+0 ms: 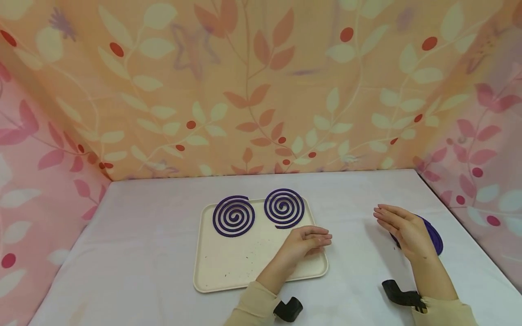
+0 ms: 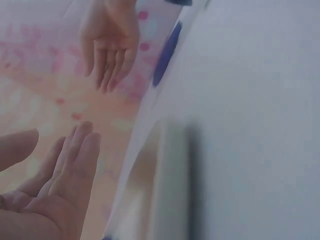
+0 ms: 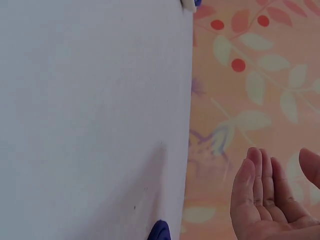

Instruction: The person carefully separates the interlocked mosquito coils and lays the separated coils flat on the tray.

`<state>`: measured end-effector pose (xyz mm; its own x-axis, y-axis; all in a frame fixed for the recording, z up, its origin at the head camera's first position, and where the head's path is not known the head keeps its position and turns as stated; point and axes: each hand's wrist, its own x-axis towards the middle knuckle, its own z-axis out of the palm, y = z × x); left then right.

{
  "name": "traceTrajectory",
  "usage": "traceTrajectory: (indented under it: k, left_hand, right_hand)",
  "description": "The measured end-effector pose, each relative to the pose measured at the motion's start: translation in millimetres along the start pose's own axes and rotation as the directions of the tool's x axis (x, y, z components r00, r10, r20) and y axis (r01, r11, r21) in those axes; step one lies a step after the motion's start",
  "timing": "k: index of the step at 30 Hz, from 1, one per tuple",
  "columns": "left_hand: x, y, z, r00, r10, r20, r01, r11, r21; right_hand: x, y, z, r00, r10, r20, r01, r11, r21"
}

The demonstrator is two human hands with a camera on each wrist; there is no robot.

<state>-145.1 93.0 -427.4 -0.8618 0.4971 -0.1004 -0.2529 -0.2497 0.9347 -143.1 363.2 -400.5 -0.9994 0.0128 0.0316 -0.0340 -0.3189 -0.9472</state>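
Observation:
Two dark purple spiral mosquito coils lie on a cream tray point(image 1: 228, 265): the left coil point(image 1: 234, 216) and the right coil point(image 1: 284, 208), both reaching over its far rim. My left hand point(image 1: 303, 246) hovers above the tray's right part, fingers extended and nothing held. Off to the right, my right hand point(image 1: 408, 231) is held above the table, also empty, its fingers nearly straight. Behind it lies another purple coil point(image 1: 435, 237), mostly hidden by the hand, so its windings cannot be made out. In the left wrist view the palm of my left hand point(image 2: 60, 190) shows bare.
White cloth covers the table point(image 1: 142, 253). A patterned curtain point(image 1: 253, 90) stands along the back and both sides. Small dark crumbs are scattered on the tray, and a few lie by the right coil. A black strap piece point(image 1: 288, 309) sticks out at the left wrist, another point(image 1: 401, 295) at the right.

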Motion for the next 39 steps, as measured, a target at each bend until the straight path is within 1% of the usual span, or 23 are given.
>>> traceTrajectory:
  k: [4,9,12,17,18,22,24,28,29,31,35,39]
  left_hand:
    - [4.9,-13.6,25.3,0.999,-0.028,0.015,0.029,0.999,-0.035]
    - [13.8,-26.2,49.4,0.998,-0.051,0.020,0.052,0.999,-0.008]
    - [20.7,-29.4,61.3,0.998,-0.064,-0.007,0.064,0.998,0.023]
    - [35.3,-36.6,80.6,0.992,-0.096,-0.083,0.101,0.993,0.055]
    - [38.4,-38.2,84.1,0.990,-0.101,-0.097,0.106,0.993,0.049]
    - [49.7,-41.6,94.3,0.986,-0.106,-0.131,0.111,0.993,0.030]
    - [54.7,-41.8,98.1,0.983,-0.110,-0.145,0.113,0.993,0.014]
    - [67.0,-44.8,107.9,0.980,-0.113,-0.166,0.117,0.993,0.012]
    - [69.7,-45.8,110.2,0.979,-0.114,-0.169,0.119,0.993,0.018]
    - [74.5,-47.9,114.9,0.976,-0.122,-0.180,0.126,0.992,0.013]
    - [82.1,-50.6,123.1,0.971,-0.141,-0.195,0.143,0.990,-0.003]
    - [90.3,-53.0,129.0,0.964,-0.165,-0.208,0.159,0.986,-0.041]
  right_hand:
    - [-9.5,-4,-18,1.000,-0.003,0.001,0.003,1.000,-0.022]
    - [-15.4,-8,-34,0.998,-0.054,0.017,0.055,0.998,-0.025]
    - [-18.1,-9,-41,0.997,-0.080,0.023,0.080,0.996,-0.029]
    - [-24.6,-12,-56,0.994,-0.103,0.029,0.104,0.995,-0.004]
    - [-26.1,-13,-59,0.994,-0.107,0.032,0.107,0.994,0.007]
    - [-30.9,-15,-73,0.993,-0.116,0.037,0.113,0.991,0.068]
    - [-31.5,-15,-83,0.993,-0.116,0.028,0.114,0.991,0.072]
    - [-31.8,-11,-112,0.994,-0.106,-0.024,0.105,0.994,-0.022]
    - [-32.4,-11,-117,0.994,-0.099,-0.044,0.097,0.994,-0.045]
    - [-34.9,-11,-122,0.993,-0.089,-0.071,0.085,0.995,-0.054]
    - [-42.5,-16,-120,0.992,-0.075,-0.103,0.079,0.996,0.039]
    - [-48.6,-18,-125,0.988,-0.066,-0.139,0.080,0.991,0.103]
